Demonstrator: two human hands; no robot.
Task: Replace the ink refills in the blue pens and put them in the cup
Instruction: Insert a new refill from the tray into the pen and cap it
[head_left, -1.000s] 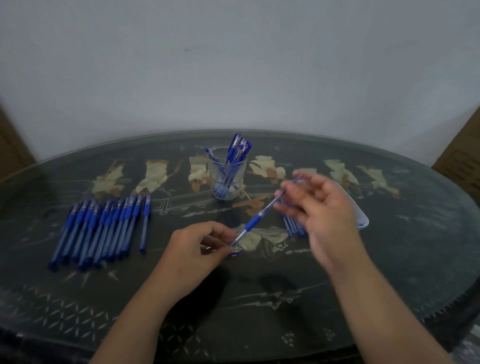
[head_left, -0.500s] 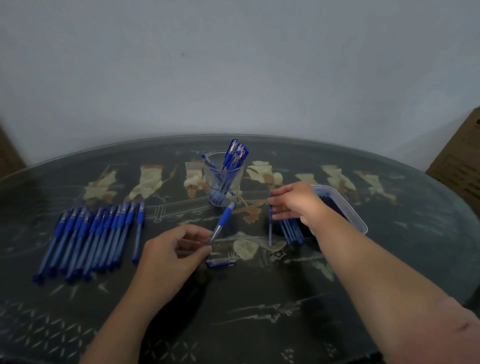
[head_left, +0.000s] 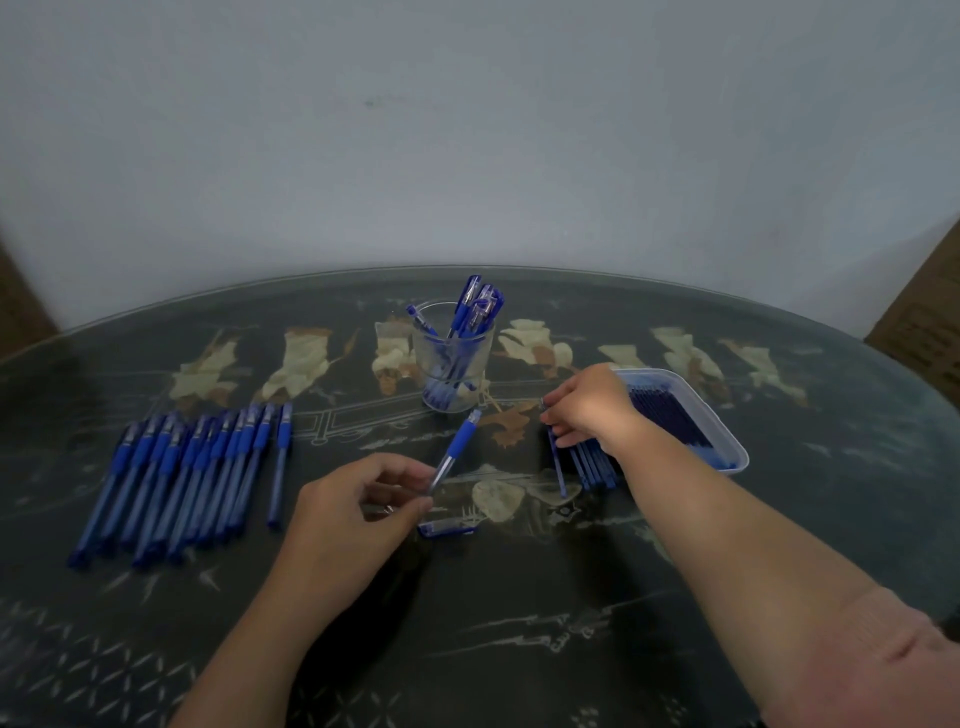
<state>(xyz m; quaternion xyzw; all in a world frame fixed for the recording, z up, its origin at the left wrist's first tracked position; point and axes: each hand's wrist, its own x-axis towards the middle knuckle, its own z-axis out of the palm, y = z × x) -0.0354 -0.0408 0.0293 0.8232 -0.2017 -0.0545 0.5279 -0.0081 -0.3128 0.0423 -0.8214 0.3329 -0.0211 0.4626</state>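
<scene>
The left hand (head_left: 358, 512) pinches one blue pen (head_left: 460, 441) at its clear rear end between thumb and curled fingers. The pen slants up and to the right, so its blue rubber grip and tip point at the foot of the cup. One loose pen cap (head_left: 447, 529) lies flat on the table, just beside the left hand's fingertips.

The right hand (head_left: 589, 405) reaches forward with its fingers bent down onto the far ends of the loose refills (head_left: 587, 465). Whether it pinches one or only touches them cannot be told. About five or six refills lie side by side there, and the leftmost sits slightly apart from the others. Just right of them is one clear plastic tray (head_left: 737, 457), which holds a layer of dark blue tray refills (head_left: 670, 415) too packed to count.

One clear glass cup (head_left: 452, 364) stands between the hands, farther back. It holds roughly five or six capped pens (head_left: 470, 301); one leans left and the rest lean right.

Well apart at the left lies a row of pens (head_left: 182, 478). There are about eleven, some overlapping, plus a single pen (head_left: 279, 467) set just off the row's right edge.

Everything rests on one dark oval table (head_left: 519, 623) with pale inlaid figures. A pink sleeve (head_left: 893, 670) covers the right upper arm.
</scene>
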